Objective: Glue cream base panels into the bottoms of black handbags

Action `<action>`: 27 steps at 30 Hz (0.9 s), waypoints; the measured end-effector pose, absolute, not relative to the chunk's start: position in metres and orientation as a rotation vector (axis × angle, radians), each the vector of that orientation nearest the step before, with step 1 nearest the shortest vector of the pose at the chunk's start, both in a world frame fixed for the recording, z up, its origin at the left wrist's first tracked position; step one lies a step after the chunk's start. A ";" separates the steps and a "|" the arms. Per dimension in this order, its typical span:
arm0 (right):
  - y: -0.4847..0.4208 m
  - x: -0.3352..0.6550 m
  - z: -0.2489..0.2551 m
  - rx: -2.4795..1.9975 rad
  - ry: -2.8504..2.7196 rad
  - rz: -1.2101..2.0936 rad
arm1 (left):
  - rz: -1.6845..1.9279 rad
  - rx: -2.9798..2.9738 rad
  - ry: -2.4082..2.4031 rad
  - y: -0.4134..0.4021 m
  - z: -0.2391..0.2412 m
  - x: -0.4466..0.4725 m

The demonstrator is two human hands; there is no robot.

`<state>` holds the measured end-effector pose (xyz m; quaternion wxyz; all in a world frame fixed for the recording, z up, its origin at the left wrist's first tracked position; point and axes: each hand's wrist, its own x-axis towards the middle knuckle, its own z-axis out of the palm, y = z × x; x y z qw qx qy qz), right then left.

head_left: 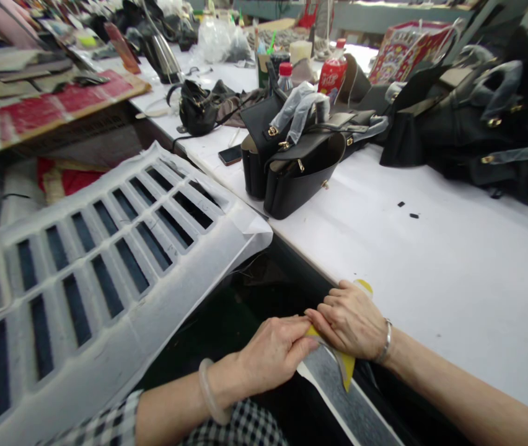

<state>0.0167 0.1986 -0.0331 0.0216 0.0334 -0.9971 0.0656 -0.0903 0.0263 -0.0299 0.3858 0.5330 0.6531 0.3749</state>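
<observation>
Left hand, right hand both pinching yellow strip; red bottle label unreadable.

head camera, looking down, close above table

Soft, even light falls from overhead, bright on the broad white table and nearly washed out at its far end. The black leather handbags throw only faint shadows; the gap below the near edge is dark. Left, the white slotted padded panel bulges and smears. Sharpest are the left hand and right hand, closed on a thin yellow slip.
</observation>
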 end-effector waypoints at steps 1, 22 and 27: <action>0.196 0.020 -0.034 0.064 -3.097 0.210 | 0.954 1.381 1.661 0.027 -0.030 -0.090; 0.158 0.066 -0.025 -0.637 -3.183 0.259 | 1.201 0.454 1.132 0.047 -0.056 -0.090; 0.162 0.082 -0.023 -0.851 -3.129 0.444 | 1.146 0.474 1.161 0.051 -0.055 -0.091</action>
